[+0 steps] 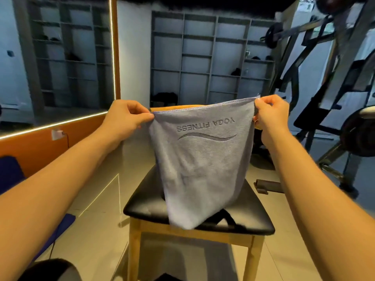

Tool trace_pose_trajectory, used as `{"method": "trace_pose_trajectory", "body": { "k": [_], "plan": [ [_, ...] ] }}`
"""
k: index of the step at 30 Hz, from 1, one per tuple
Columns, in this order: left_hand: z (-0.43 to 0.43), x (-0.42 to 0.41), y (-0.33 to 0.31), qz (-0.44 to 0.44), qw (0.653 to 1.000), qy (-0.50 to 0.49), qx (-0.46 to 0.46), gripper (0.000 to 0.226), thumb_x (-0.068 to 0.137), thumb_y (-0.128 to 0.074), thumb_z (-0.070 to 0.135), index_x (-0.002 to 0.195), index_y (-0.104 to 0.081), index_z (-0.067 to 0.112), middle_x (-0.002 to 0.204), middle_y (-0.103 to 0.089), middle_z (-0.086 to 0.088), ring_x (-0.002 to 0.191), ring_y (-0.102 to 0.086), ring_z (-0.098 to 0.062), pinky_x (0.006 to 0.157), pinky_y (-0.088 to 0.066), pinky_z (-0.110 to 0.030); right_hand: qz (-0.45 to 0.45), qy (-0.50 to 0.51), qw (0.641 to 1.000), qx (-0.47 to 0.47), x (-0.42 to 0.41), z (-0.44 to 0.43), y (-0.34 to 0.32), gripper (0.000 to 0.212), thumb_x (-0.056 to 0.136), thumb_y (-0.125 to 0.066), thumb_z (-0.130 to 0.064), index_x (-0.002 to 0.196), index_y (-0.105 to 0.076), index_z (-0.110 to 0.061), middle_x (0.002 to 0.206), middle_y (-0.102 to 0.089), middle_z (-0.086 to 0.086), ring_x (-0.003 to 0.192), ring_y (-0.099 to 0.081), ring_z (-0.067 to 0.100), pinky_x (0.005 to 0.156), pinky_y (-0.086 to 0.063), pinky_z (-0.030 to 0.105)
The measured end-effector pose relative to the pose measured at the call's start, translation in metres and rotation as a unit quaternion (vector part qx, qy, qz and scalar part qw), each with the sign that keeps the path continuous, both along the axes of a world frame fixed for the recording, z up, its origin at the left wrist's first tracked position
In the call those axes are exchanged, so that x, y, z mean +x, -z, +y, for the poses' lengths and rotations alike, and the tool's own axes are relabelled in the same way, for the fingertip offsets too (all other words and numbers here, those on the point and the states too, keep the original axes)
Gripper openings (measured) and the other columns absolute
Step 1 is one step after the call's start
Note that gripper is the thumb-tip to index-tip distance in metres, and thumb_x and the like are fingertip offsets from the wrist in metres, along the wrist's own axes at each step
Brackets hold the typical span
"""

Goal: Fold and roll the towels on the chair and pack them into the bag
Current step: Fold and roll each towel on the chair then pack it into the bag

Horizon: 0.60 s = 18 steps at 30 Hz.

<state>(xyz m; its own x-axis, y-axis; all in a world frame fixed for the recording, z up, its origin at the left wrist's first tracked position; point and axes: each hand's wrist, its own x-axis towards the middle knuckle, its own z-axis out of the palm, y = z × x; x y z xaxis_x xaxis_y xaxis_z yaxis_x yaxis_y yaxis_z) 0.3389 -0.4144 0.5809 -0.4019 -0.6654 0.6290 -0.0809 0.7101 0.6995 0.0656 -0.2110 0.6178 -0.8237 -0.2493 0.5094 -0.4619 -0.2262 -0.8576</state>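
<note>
A grey-lilac towel point(199, 165) with upside-down "YOGA FITNESS" lettering hangs in the air above the chair point(146, 201). My left hand point(127, 116) pinches its upper left corner and my right hand point(271, 112) pinches its upper right corner. The towel's lower tip reaches down to the black seat's front edge. A black strap point(228, 219), perhaps of the bag, lies on the seat behind the towel's tip. An orange edge point(176, 108), a towel or the chair's back, shows just above the towel's top hem. The rest of the bag is hidden.
Gym equipment with weight plates point(359, 136) stands close on the right. A mirror point(60, 57) and an orange wall panel run along the left. Blue mats point(12, 173) lie on the floor at left. Grey shelving point(203, 57) lines the back wall.
</note>
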Motion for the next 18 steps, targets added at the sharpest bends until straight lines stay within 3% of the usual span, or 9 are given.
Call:
{"method": "trace_pose_trajectory", "body": {
  "k": [5,7,9,14,18],
  "plan": [
    [-0.011,0.003,-0.016,0.037,0.998,-0.054,0.023,0.017,0.093,-0.073,0.025,0.105,-0.074,0.012,0.095,-0.068,-0.002,0.087,-0.063,-0.013,0.069,-0.049,-0.022,0.005,-0.186,0.980,0.067,0.029,0.012,-0.023,0.009,0.094,-0.069,-0.018,0.088,-0.067,-0.013,0.067,-0.057,0.003,0.048,-0.046,0.012,0.052,-0.050,0.024],
    [-0.018,0.007,-0.020,0.019,0.998,-0.061,0.023,0.016,0.093,-0.073,0.023,0.104,-0.074,0.011,0.095,-0.069,-0.004,0.088,-0.063,-0.014,0.068,-0.049,-0.023,-0.006,-0.116,0.992,0.056,0.031,0.018,-0.029,0.013,0.097,-0.067,-0.018,0.085,-0.065,-0.012,0.067,-0.056,0.005,0.051,-0.049,0.014,0.047,-0.051,0.022],
    [-0.019,0.009,-0.025,-0.007,0.998,-0.055,-0.007,0.013,0.092,-0.074,0.022,0.101,-0.074,0.012,0.091,-0.069,-0.001,0.087,-0.063,-0.012,0.067,-0.048,-0.022,-0.015,-0.030,0.998,0.044,0.031,0.019,-0.030,0.015,0.099,-0.064,-0.016,0.085,-0.061,-0.011,0.064,-0.049,0.006,0.053,-0.044,0.017,0.037,-0.041,0.018],
    [-0.019,0.012,-0.040,-0.010,0.998,-0.062,-0.028,0.003,0.094,-0.071,0.015,0.095,-0.069,0.017,0.084,-0.062,0.007,0.079,-0.057,-0.007,0.066,-0.043,-0.018,-0.048,-0.112,0.990,0.067,0.045,0.023,-0.037,0.002,0.091,-0.067,-0.007,0.091,-0.069,-0.008,0.065,-0.051,0.004,0.049,-0.040,0.012,0.039,-0.035,0.017],
    [-0.025,0.015,-0.045,-0.023,0.998,-0.052,-0.012,0.006,0.093,-0.072,0.013,0.093,-0.071,0.019,0.087,-0.065,0.004,0.084,-0.060,-0.010,0.068,-0.044,-0.021,-0.059,-0.022,0.997,0.048,0.050,0.029,-0.044,0.006,0.095,-0.065,-0.007,0.098,-0.070,-0.009,0.072,-0.054,0.007,0.057,-0.044,0.013,0.035,-0.040,0.015]
  ]
}}
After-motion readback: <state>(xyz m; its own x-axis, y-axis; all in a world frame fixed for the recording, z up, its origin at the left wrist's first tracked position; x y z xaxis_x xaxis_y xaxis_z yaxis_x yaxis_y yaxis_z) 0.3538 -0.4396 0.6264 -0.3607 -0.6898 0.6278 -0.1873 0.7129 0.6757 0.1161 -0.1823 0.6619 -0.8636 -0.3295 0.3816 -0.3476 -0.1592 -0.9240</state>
